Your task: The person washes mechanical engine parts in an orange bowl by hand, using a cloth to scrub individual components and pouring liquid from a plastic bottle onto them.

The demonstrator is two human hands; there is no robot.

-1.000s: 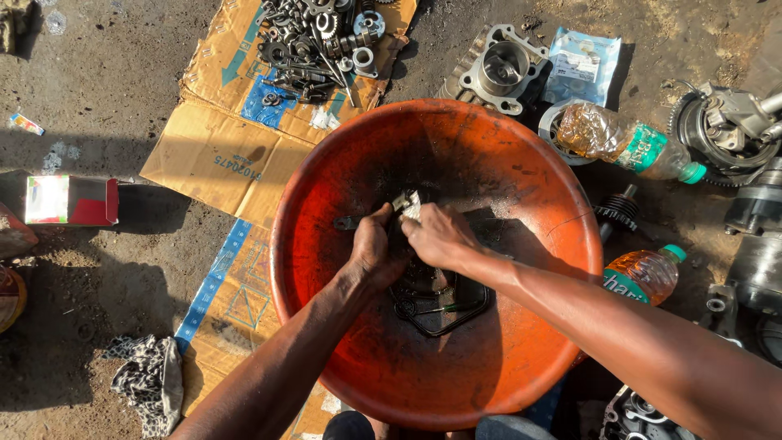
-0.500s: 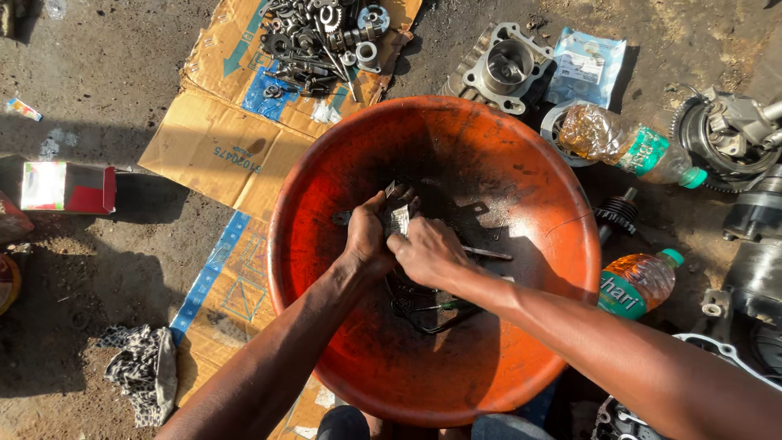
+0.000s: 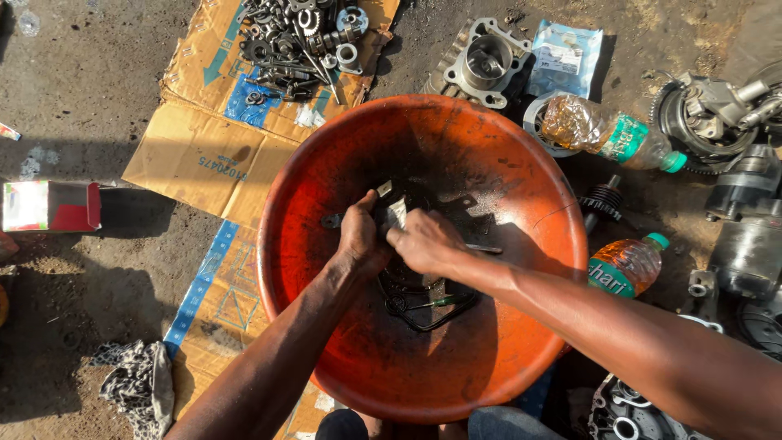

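Observation:
A big orange plastic basin [image 3: 521, 155] sits on the ground, its bottom dark with oily liquid. Over its middle, my left hand [image 3: 361, 238] and my right hand [image 3: 425, 241] are closed together on a small grey metal part [image 3: 394, 209] whose top pokes out between them. Under the hands lies a thin black gasket [image 3: 428, 310] with other dark pieces in the oily pool. What else the fingers cover is hidden.
Flattened cardboard [image 3: 208, 155] lies left of the basin, with a heap of small metal engine parts [image 3: 301, 37] at its top. An engine cylinder [image 3: 485, 61], two bottles [image 3: 607, 134] [image 3: 623, 265] and engine assemblies [image 3: 717, 106] ring the right side. A rag [image 3: 138, 383] lies lower left, a red box [image 3: 53, 205] at left.
Both hands have shifted a little up and left inside the basin, still closed around the metal part. The view has drifted slightly.

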